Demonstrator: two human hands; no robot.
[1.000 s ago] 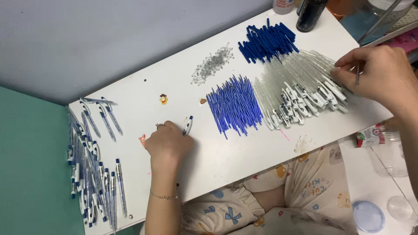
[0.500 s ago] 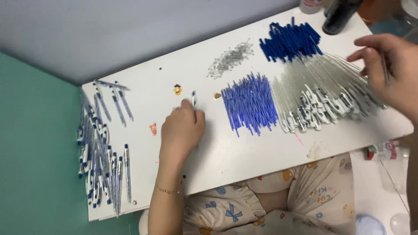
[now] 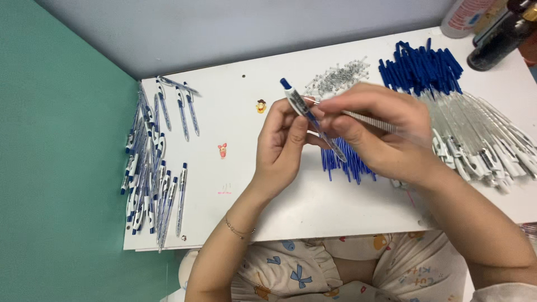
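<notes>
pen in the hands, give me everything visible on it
The pen is a slim stick with a dark blue end cap pointing up-left and a clear barrel with a white printed section; a blue refill shows inside. It looks like plastic. It is tilted, upper left to lower right, held above the white table. The left hand pinches its middle with its fingers; the right hand covers its lower end and also holds a clear barrel piece. Whether it is fully assembled cannot be told.

Obscured or cropped items

Right hand point(image 3: 380, 134) covers most of the blue refill pile point(image 3: 344, 159) beneath it; bottles point(image 3: 492, 28) beyond it are cut by the top edge; springs point(image 3: 338, 78) too small to resolve.
</notes>
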